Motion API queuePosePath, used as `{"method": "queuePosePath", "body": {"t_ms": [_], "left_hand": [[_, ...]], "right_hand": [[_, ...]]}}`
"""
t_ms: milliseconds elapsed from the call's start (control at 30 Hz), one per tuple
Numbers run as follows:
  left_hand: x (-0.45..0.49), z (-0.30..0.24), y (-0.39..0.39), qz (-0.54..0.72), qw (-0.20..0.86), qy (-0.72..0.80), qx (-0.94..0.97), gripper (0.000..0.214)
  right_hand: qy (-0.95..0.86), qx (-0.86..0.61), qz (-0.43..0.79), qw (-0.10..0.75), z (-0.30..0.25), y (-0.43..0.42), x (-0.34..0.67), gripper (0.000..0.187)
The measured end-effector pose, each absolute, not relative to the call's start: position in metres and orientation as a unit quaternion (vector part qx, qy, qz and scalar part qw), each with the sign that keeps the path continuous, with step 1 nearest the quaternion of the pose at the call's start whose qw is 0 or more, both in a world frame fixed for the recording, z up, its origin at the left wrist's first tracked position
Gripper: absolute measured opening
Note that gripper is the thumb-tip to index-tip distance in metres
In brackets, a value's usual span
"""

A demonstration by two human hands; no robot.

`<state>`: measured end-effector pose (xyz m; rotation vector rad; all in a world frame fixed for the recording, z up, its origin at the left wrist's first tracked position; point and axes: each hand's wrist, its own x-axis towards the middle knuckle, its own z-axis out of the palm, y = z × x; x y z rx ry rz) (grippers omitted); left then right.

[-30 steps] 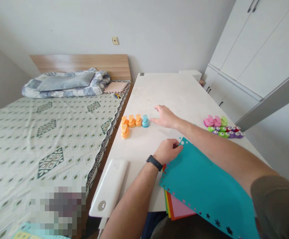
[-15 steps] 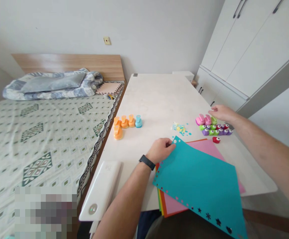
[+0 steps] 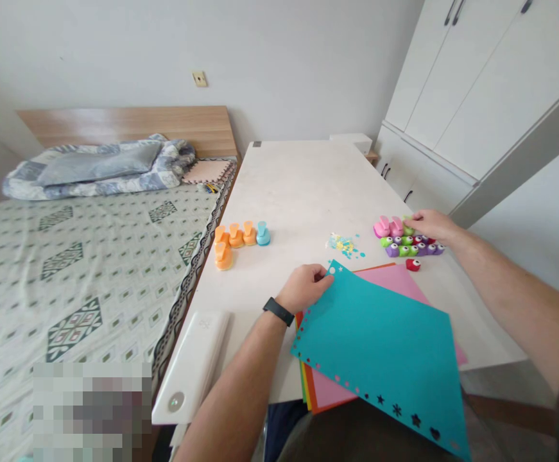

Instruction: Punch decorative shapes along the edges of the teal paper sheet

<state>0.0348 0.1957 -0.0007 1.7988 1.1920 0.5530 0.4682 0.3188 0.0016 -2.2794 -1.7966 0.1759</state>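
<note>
My left hand (image 3: 305, 287) pinches the far left corner of a blue sheet of paper (image 3: 380, 340). Small shapes, stars and flowers among them, are punched along two of its edges, and a round hole and a star show near the held corner. At the right of the table, my right hand (image 3: 432, 224) has its fingers closed around a green paper punch (image 3: 408, 222), partly hidden by them. Beside it stand pink paper punches (image 3: 389, 226), with rows of small purple, green and red punches (image 3: 409, 250) in front. A single red punch (image 3: 412, 265) sits nearer me.
Beneath the blue sheet lie pink (image 3: 395, 280) and other coloured sheets. Punched paper bits (image 3: 344, 245) are scattered mid-table. Orange punches (image 3: 235, 235) and a blue punch (image 3: 262, 234) stand at the left. A white device (image 3: 195, 366) rests by the table's left edge, beside a bed (image 3: 115, 256).
My right hand has come down from above the punches onto the green one. My left hand still holds the blue sheet's corner. The whole view has shifted slightly.
</note>
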Motion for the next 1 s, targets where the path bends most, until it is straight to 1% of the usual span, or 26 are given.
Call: {"method": "queuePosePath", "body": {"t_ms": [67,133,233,333,367,400,467,533,567,600,633,700,800,1000], "left_hand": [[0.035,-0.002,0.196,0.224,0.440,0.480,0.725,0.030],[0.035,-0.003,0.196,0.226,0.440,0.479,0.725,0.031],[0.034,-0.004,0.196,0.230,0.442,0.475,0.725,0.031],[0.034,-0.003,0.195,0.231,0.448,0.472,0.724,0.033],[0.034,-0.003,0.195,0.231,0.450,0.472,0.722,0.033],[0.034,-0.002,0.195,0.233,0.452,0.471,0.721,0.034],[0.034,-0.002,0.195,0.240,0.454,0.469,0.719,0.034],[0.033,-0.002,0.196,0.251,0.455,0.467,0.716,0.036],[0.033,-0.003,0.196,0.257,0.456,0.467,0.713,0.036],[0.033,-0.004,0.197,0.262,0.459,0.467,0.709,0.036],[0.033,-0.004,0.197,0.267,0.463,0.468,0.704,0.037],[0.033,-0.005,0.198,0.276,0.469,0.474,0.692,0.038],[0.033,-0.004,0.198,0.291,0.465,0.487,0.679,0.038],[0.034,0.000,0.198,0.316,0.453,0.506,0.662,0.035]], "right_hand": [[-0.590,-0.797,0.057,0.116,0.005,0.318,0.467,0.038],[-0.563,-0.813,0.041,0.144,0.012,0.316,0.465,0.037],[-0.534,-0.805,-0.001,0.258,0.027,0.309,0.456,0.034],[-0.526,-0.757,-0.020,0.386,0.043,0.295,0.433,0.033],[-0.536,-0.731,0.000,0.422,0.048,0.288,0.422,0.032],[-0.552,-0.699,0.054,0.451,0.052,0.281,0.409,0.032],[-0.564,-0.620,0.208,0.504,0.058,0.265,0.380,0.033],[-0.555,-0.543,0.363,0.514,0.061,0.250,0.351,0.038],[-0.542,-0.513,0.421,0.516,0.061,0.245,0.338,0.045],[-0.529,-0.493,0.463,0.513,0.059,0.240,0.326,0.050],[-0.521,-0.475,0.499,0.504,0.057,0.237,0.316,0.052],[-0.512,-0.449,0.552,0.481,0.052,0.234,0.301,0.050],[-0.520,-0.431,0.584,0.450,0.042,0.234,0.288,0.045],[-0.569,-0.441,0.553,0.420,0.031,0.233,0.280,0.045]]}}
